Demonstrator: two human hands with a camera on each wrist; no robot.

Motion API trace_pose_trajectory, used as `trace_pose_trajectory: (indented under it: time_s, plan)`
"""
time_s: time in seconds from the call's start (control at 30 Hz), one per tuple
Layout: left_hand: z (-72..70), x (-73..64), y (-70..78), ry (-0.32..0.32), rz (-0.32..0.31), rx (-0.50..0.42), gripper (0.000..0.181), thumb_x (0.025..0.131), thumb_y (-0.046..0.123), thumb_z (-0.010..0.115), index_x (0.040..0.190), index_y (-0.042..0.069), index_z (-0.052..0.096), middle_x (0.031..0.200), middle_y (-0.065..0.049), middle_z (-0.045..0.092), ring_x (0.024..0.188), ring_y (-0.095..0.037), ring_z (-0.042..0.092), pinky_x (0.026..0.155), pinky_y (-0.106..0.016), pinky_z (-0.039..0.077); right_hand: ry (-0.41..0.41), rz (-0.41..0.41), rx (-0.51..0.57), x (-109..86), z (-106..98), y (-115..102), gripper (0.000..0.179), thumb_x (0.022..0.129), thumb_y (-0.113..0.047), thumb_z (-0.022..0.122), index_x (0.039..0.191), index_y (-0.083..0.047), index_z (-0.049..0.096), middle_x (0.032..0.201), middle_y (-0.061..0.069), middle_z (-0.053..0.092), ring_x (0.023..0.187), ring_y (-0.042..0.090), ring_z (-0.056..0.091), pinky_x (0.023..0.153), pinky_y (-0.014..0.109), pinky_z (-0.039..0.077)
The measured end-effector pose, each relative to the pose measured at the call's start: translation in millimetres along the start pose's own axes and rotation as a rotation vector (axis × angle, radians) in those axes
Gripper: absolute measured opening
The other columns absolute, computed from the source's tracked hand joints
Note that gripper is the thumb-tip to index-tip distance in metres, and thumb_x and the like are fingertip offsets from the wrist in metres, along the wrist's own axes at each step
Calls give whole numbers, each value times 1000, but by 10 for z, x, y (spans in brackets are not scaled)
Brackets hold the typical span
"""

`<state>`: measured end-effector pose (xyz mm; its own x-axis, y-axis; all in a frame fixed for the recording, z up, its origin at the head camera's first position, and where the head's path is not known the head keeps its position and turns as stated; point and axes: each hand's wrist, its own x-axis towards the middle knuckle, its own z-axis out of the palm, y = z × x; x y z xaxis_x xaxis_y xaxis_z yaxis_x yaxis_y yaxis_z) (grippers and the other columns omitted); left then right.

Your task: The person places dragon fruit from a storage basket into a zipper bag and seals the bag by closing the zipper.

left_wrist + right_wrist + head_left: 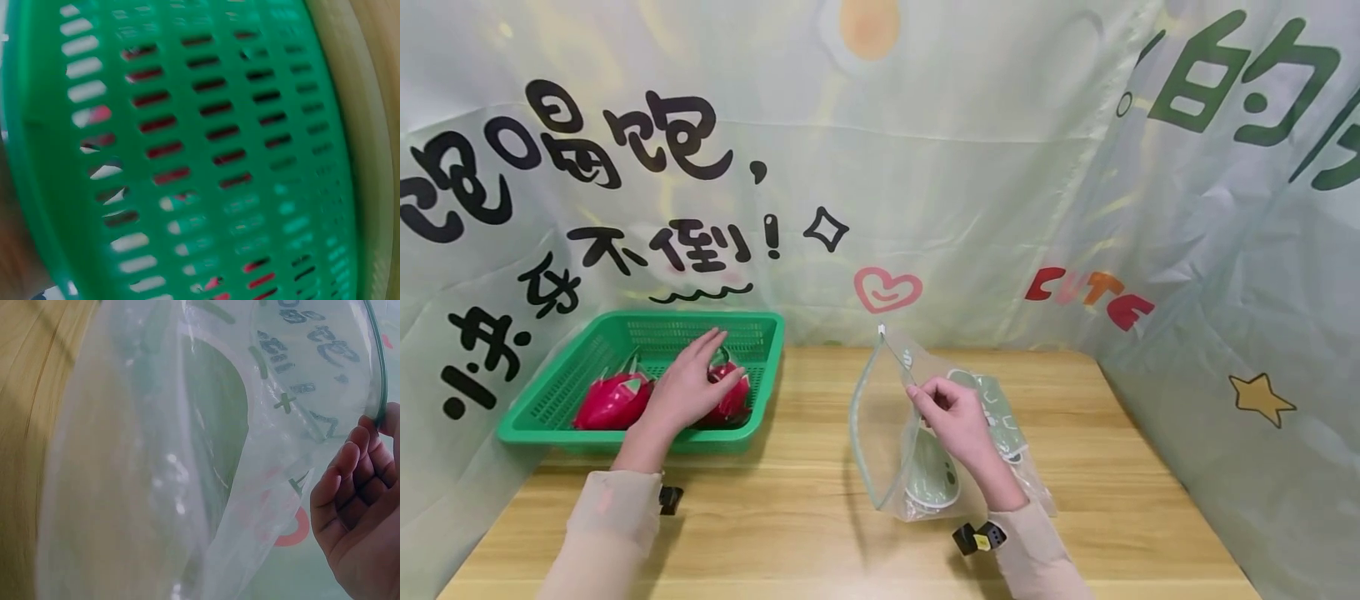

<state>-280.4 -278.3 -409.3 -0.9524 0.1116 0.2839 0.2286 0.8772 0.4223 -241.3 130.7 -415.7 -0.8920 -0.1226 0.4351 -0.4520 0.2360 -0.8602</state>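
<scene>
At the left in the head view, my left hand [685,390] reaches over a green plastic basket [565,435] with its fingers stretched out. Right beside it is a red dragon fruit [735,406], partly covered by the hand; contact cannot be told. Another dragon fruit [613,403] lies to the left in the basket. My right hand [957,417] pinches the top edge of a clear zip bag [883,417] with green printing, and the bag's mouth gapes toward the left. In the right wrist view, curled fingers [347,462] hold the bag's green rim.
A wooden table [805,533] carries the basket and the bag. Behind and at both sides hangs a printed cloth [970,208]. The perforated basket wall [47,162] fills most of the left wrist view, with red fruit showing through its slots.
</scene>
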Motion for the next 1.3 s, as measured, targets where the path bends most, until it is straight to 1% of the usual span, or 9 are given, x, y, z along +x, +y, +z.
trace_pose_trajectory:
  time_s: [0.17,0.23,0.33,0.43,0.6,0.77,0.87,1.03,1.3]
  plan:
    - [54,38,-124,-104,-15,21,93,97,60,64,163,4,30,167,-26,24,149,-54,24,112,-77,28,-9,7,-2,-10,-10,5,25,99,-15,73,76,-6,66,64,2,55,59,12,49,51,22,40]
    - [81,41,-159,-135,-26,19,94,96,60,65,163,4,30,167,-27,23,149,-55,23,111,-77,28,-12,7,-7,-9,-13,9,25,99,-15,73,76,-6,66,64,1,55,59,11,49,52,22,40]
    - [113,49,-197,-174,-46,6,97,94,61,68,163,5,30,167,-28,21,149,-56,21,109,-79,30,-14,8,-16,-6,-16,19,26,99,-15,73,76,-7,66,64,1,55,59,11,49,52,22,40]
    - [131,60,-226,-196,-57,-24,97,92,60,71,161,3,33,166,-30,22,146,-58,25,106,-78,36,-14,12,-23,-1,-15,29,26,99,-16,73,76,-7,66,63,2,55,59,11,49,52,21,40]
    - [138,86,-250,-216,-69,-93,94,90,55,75,157,0,39,165,-32,22,141,-61,32,104,-74,42,-12,17,-30,8,-17,34,25,99,-16,73,76,-7,67,63,2,55,59,11,49,52,21,39]
    - [140,85,-252,-233,-82,-117,89,91,50,75,155,-1,42,164,-33,22,138,-61,36,102,-73,44,-18,25,-26,5,-18,20,25,99,-16,73,76,-7,67,64,2,55,59,11,49,52,22,40]
    - [148,82,-246,-229,-85,-138,83,91,44,76,153,-1,44,163,-33,24,136,-61,38,101,-72,45,-21,28,-26,1,-20,14,25,99,-16,73,76,-7,67,64,2,55,59,11,49,52,22,40]
    - [149,69,-230,-210,-73,-162,76,91,37,77,150,-2,48,161,-34,28,134,-60,42,100,-69,48,-13,32,-37,-5,-21,21,26,99,-17,73,76,-8,67,64,1,55,59,12,49,52,22,40]
    - [129,61,-206,-180,-77,-170,70,90,35,78,146,0,54,159,-33,32,134,-59,43,98,-68,50,-12,28,-32,-3,-24,14,25,99,-16,73,76,-8,67,64,0,55,59,11,50,52,22,41]
